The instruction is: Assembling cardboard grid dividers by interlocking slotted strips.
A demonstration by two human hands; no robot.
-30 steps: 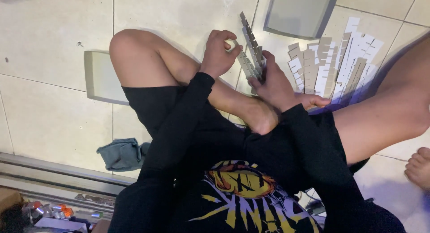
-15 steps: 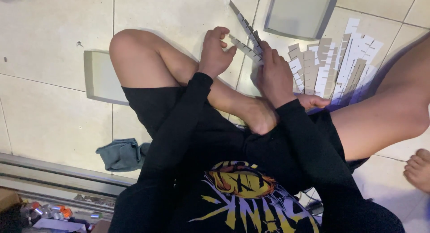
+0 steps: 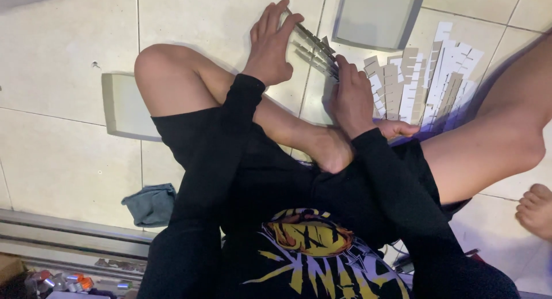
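I sit cross-legged on a tiled floor in black clothes. A bundle of long slotted cardboard strips [image 3: 313,49] lies low over the tiles, tilted from upper left to lower right. My left hand [image 3: 270,43] grips its far end, fingers stretched along it. The near end sits in my right hand [image 3: 351,95], which is closed around it. Right of that hand, several more grey and white notched strips [image 3: 422,83] lie spread in a fan on the floor.
A flat grey board [image 3: 376,14] lies at the top. Another grey board [image 3: 123,106] sits left of my knee. A crumpled grey cloth [image 3: 150,204] lies at lower left by a metal door track [image 3: 69,241]. Another person's bare foot [image 3: 537,210] shows at the right edge.
The strip bundle has been lowered from upright to nearly flat. My left hand has moved up and out along it to its far end. My right hand stays at the near end.
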